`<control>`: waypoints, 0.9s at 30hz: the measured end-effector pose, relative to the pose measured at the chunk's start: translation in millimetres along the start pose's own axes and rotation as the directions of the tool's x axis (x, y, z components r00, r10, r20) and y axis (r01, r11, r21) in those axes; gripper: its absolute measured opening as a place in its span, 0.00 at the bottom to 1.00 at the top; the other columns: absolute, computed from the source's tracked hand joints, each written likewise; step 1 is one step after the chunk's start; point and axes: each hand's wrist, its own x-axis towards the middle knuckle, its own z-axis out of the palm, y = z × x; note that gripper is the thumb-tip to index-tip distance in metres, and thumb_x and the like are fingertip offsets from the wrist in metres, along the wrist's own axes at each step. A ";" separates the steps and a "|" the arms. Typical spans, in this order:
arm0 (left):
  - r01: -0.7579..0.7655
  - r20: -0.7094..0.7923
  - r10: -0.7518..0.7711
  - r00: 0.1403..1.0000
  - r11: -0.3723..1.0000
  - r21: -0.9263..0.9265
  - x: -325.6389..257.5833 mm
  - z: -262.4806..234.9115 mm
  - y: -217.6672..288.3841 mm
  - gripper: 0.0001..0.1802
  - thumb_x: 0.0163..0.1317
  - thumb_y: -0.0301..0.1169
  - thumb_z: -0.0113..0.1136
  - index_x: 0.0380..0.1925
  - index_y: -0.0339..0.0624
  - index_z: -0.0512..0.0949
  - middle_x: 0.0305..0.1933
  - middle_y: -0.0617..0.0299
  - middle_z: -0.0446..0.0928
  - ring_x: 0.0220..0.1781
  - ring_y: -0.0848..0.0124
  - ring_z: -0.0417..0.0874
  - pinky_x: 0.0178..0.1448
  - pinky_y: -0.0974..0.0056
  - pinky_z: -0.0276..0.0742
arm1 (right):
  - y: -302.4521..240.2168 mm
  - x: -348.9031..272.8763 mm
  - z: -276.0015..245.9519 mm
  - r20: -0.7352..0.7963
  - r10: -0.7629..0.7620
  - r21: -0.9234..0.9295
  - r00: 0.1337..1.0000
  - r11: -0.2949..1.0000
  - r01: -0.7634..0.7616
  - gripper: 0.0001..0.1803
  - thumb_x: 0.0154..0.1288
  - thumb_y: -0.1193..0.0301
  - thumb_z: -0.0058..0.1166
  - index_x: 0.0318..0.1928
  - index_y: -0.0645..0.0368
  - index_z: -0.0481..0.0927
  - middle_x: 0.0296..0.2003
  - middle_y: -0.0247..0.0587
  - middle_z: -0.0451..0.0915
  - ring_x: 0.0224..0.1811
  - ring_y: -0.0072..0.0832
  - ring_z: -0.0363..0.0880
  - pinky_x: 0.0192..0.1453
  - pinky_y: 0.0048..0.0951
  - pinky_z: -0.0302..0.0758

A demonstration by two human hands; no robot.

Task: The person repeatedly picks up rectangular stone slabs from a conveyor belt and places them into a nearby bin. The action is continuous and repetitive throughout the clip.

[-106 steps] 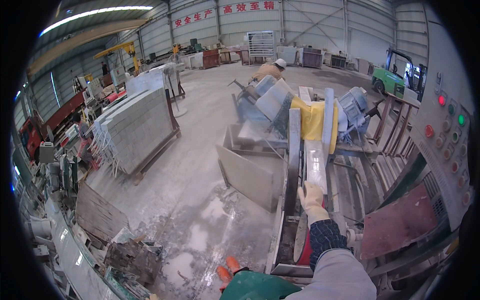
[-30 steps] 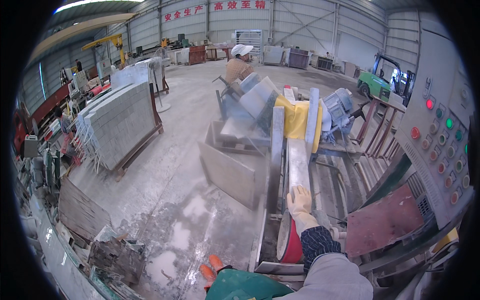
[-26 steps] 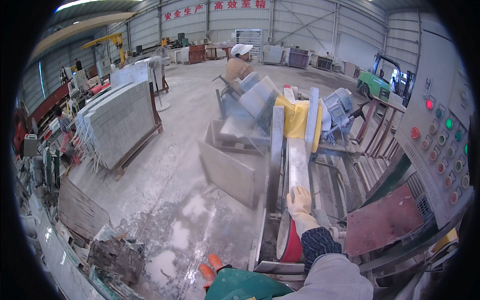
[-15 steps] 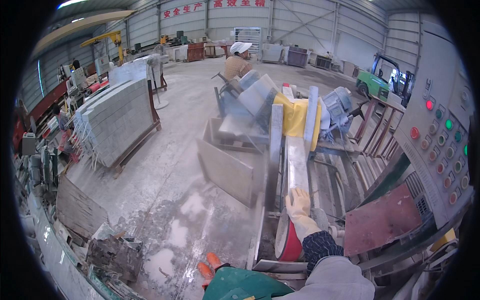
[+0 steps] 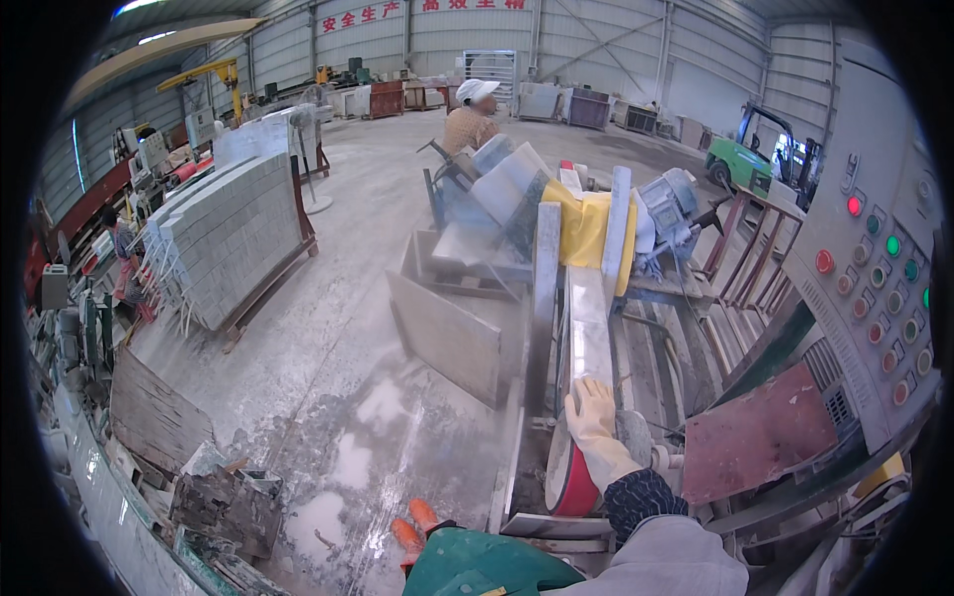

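My right hand, in a cream rubber glove, lies with fingers stretched out flat on the near end of a long pale strip, which looks like stone. The strip runs away from me along a machine bed and passes under a yellow cover. Just below the hand is a red-sided roller or wheel, partly hidden by the glove and forearm. My left hand is out of view.
A grey control panel with lit buttons stands at right. Motors flank the yellow cover. A stone slab leans left of the bed. Stacked blocks stand farther left. A co-worker in a white cap is beyond the machine; a green forklift stands behind.
The view has shifted very slightly. My right hand stays flat on the strip. The co-worker's head in the white cap has turned a little to the right.
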 end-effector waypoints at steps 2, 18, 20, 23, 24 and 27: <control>0.004 0.010 -0.004 1.000 1.000 -0.003 0.5 -1.7 1.0 0.26 0.68 0.51 0.51 0.60 0.52 0.76 0.70 0.50 0.67 0.71 0.47 0.65 0.73 0.43 0.57 | -3.1 -1.8 -3.7 0.055 0.040 -0.005 0.998 0.999 -0.040 0.21 0.61 0.61 0.55 0.51 0.59 0.79 0.52 0.50 0.77 0.59 0.46 0.71 0.66 0.46 0.63; 0.261 0.219 -0.192 0.957 0.900 -0.349 9.8 -34.6 18.8 0.23 0.67 0.35 0.53 0.59 0.37 0.74 0.72 0.44 0.63 0.74 0.47 0.58 0.78 0.49 0.47 | -21.7 27.3 -35.1 0.440 0.629 -0.266 0.640 0.773 -0.577 0.54 0.43 0.56 0.71 0.73 0.42 0.59 0.70 0.50 0.58 0.70 0.47 0.63 0.70 0.45 0.67; 0.408 0.248 -0.338 0.908 0.578 -0.707 13.1 -46.0 17.3 0.22 0.67 0.32 0.54 0.59 0.35 0.74 0.68 0.46 0.69 0.70 0.54 0.66 0.74 0.56 0.57 | -13.7 33.1 -47.1 0.461 0.599 0.337 0.655 0.564 -0.753 0.52 0.41 0.67 0.73 0.70 0.56 0.64 0.64 0.47 0.68 0.65 0.40 0.69 0.63 0.40 0.72; 0.430 0.425 -0.539 0.727 -0.125 -0.894 18.0 -72.9 26.4 0.21 0.71 0.33 0.54 0.62 0.38 0.73 0.62 0.58 0.75 0.63 0.69 0.74 0.68 0.65 0.66 | -12.3 59.3 -75.9 0.685 0.446 0.607 0.576 0.087 -0.790 0.44 0.49 0.61 0.69 0.68 0.48 0.66 0.53 0.31 0.76 0.49 0.24 0.76 0.37 0.32 0.71; 0.364 0.413 -0.551 0.725 -0.203 -0.909 24.2 -81.8 36.2 0.22 0.71 0.34 0.55 0.62 0.38 0.72 0.60 0.58 0.76 0.61 0.69 0.75 0.66 0.65 0.67 | -18.9 70.5 -81.3 0.722 0.383 0.575 0.576 0.129 -0.808 0.43 0.51 0.55 0.66 0.69 0.44 0.65 0.53 0.29 0.76 0.49 0.25 0.76 0.40 0.35 0.72; 0.245 0.497 -0.375 0.783 -0.547 -0.800 41.2 -111.3 80.3 0.22 0.69 0.33 0.60 0.60 0.38 0.72 0.46 0.62 0.81 0.39 0.74 0.79 0.43 0.68 0.77 | -86.5 75.9 -53.6 0.581 0.314 0.715 0.751 0.244 -0.655 0.43 0.52 0.71 0.65 0.71 0.50 0.64 0.63 0.35 0.72 0.59 0.33 0.74 0.60 0.35 0.70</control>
